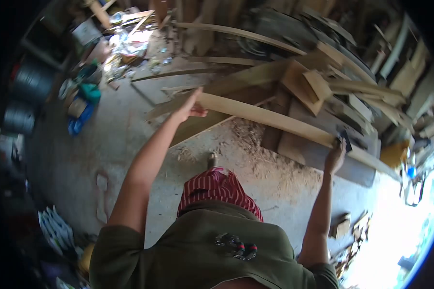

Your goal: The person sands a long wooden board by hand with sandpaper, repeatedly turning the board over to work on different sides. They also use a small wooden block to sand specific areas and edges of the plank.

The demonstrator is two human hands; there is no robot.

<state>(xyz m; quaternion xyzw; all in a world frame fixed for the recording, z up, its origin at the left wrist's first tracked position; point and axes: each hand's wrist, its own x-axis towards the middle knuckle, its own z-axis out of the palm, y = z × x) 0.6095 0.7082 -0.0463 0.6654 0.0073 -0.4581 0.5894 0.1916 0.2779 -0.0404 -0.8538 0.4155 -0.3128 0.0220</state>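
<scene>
Across the middle of the frame, a long pale board point(265, 115) slants from centre-left down toward the right edge, above loose wood piled at upper right. Left hand point(190, 110) at the board's upper-left end, fingers apart; cannot tell whether they grip it or merely rest against it. Right hand point(336, 158) farther down the board at centre-right, fingers closed around a dark object point(345, 141) at the board; its type is too blurred to tell. Handling, as judged: steady the far end with the left, hold the dark object square to the wood, press evenly, fingertips clear of the edges. Pose: left forearm reaches long and diagonal from lower left, wrist bent slightly, palm turned inward; right forearm rises steeply from lower right, wrist near the board. Arms wide apart, torso between. Shavings point(275, 168) litter the floor point(91, 154) below the board; footing there deserves care.
</scene>
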